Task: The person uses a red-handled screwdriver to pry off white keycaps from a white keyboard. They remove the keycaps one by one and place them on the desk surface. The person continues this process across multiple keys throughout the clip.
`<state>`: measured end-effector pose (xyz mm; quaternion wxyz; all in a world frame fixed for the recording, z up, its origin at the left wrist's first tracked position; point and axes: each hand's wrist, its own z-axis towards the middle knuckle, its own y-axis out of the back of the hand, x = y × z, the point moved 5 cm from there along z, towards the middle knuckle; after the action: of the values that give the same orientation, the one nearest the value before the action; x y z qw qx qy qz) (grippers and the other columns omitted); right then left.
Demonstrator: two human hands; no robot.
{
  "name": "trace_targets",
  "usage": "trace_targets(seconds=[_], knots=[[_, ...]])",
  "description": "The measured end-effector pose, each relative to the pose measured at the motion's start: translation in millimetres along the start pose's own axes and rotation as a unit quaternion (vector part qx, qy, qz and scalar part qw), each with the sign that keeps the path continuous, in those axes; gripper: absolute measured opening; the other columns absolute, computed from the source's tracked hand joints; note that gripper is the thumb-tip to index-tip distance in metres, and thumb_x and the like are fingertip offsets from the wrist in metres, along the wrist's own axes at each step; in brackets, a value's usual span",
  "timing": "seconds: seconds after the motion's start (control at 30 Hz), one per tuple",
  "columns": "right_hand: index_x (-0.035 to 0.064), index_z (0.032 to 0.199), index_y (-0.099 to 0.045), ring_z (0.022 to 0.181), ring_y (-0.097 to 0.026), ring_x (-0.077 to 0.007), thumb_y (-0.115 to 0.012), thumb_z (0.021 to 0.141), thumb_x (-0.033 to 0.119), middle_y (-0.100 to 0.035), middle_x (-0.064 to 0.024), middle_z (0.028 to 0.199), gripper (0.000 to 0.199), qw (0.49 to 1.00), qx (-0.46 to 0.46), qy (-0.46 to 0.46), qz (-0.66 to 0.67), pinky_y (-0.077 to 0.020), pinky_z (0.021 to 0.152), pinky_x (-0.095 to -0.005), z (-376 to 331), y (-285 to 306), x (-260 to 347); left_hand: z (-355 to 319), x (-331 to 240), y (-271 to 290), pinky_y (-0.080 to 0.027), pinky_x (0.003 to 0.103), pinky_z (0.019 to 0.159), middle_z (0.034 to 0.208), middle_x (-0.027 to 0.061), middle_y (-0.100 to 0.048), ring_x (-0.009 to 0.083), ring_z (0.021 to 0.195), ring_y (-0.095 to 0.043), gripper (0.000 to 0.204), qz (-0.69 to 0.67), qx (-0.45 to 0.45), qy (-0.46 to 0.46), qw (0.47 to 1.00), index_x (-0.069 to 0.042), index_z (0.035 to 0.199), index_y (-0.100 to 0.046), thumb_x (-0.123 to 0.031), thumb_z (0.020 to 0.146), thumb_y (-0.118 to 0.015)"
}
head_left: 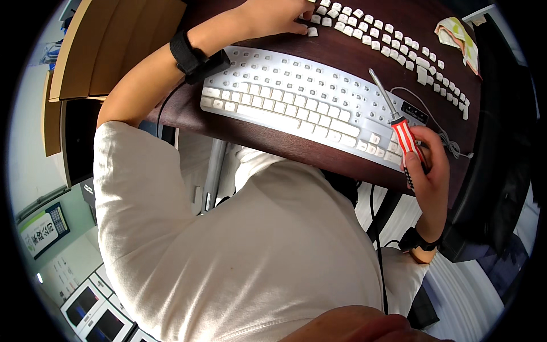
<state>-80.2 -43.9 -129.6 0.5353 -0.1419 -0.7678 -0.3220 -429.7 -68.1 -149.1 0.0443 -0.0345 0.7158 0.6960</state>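
Observation:
My left hand (278,18) reaches to the far edge of the view, among loose white keycaps (393,41) laid in rows on the dark table. Its thumb and fingers are bent but apart, and the thumb is close to a single keycap (312,32). Part of that hand is cut off by the upper edge. My right hand (428,162) is closed round a screwdriver (404,135) with a red and white striped handle, its metal shaft angled up and left over the keyboard. The white keyboard (364,108) has bare switches in its upper rows and keycaps in its lower rows.
A grey cable (450,145) lies coiled at the keyboard's right. A patterned cloth (459,40) rests at the table's far right corner. Cardboard boxes (108,51) stand at the left. Black bands with devices circle both wrists, and a black cord (373,228) hangs in front of me.

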Motion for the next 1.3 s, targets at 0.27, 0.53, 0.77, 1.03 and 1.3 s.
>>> trace_targets(seconds=[0.27, 0.53, 0.77, 1.03, 1.3], knots=[[0.0001, 0.123, -0.055, 0.076, -0.054, -0.0058, -0.055, 0.093, -0.001, -0.062, -0.006, 0.106, 0.03, 1.0, -0.009, 0.01, -0.007, -0.0431, 0.068, -0.0206, 2.0, -3.9, 0.9, 3.5, 6.6, -14.2, -0.051, 0.039, 0.069, 0.079, 0.0073, -0.065, 0.0255, 0.075, -0.066, 0.019, 0.02, -0.005, -0.026, 0.999, -0.009, 0.101, -0.067, -0.023, 0.087, -0.07], [0.0024, 0.124, -0.055, 0.074, -0.054, -0.0055, -0.057, 0.093, 0.0, -0.062, -0.004, 0.096, 0.031, 0.999, -0.039, 0.018, -0.001, -0.0435, 0.066, -0.0202, -4.3, 2.6, -13.4, 4.3, 7.0, -9.4, -0.051, 0.037, 0.068, 0.08, 0.0072, -0.065, 0.0243, 0.073, -0.065, 0.02, 0.013, 0.008, 0.002, 1.0, -0.01, 0.101, -0.067, -0.024, 0.087, -0.071], [0.0033, 0.125, -0.055, 0.07, -0.053, -0.0038, -0.058, 0.094, 0.002, -0.061, -0.0027, 0.089, 0.031, 0.999, -0.043, -0.023, 0.014, -0.0405, 0.06, -0.0184, -5.8, 6.8, -12.4, 1.2, -5.6, -4.4, -0.051, 0.037, 0.069, 0.082, 0.0071, -0.066, 0.0248, 0.075, -0.065, 0.022, -0.003, -0.002, -0.012, 1.0, -0.01, 0.101, -0.068, -0.027, 0.087, -0.071], [0.0026, 0.125, -0.054, 0.071, -0.053, -0.0037, -0.057, 0.095, 0.003, -0.061, -0.0024, 0.086, 0.03, 0.999, -0.046, -0.001, 0.013, -0.0401, 0.06, -0.0182, -7.2, 8.1, -17.6, 6.6, -4.9, -16.8, -0.052, 0.038, 0.071, 0.085, 0.0077, -0.067, 0.0266, 0.078, -0.066, 0.018, 0.009, -0.042, -0.06, 0.997, -0.009, 0.096, -0.068, -0.025, 0.088, -0.07], [0.0021, 0.125, -0.055, 0.072, -0.054, -0.0041, -0.057, 0.094, 0.001, -0.061, -0.0025, 0.088, 0.031, 0.999, -0.044, 0.003, 0.013, -0.041, 0.063, -0.0186, -8.6, 7.6, -19.3, 12.2, -4.4, -16.0, -0.053, 0.039, 0.07, 0.084, 0.0088, -0.068, 0.0272, 0.076, -0.067, 0.018, 0.011, -0.02, -0.037, 0.999, -0.008, 0.096, -0.068, -0.024, 0.088, -0.07]])
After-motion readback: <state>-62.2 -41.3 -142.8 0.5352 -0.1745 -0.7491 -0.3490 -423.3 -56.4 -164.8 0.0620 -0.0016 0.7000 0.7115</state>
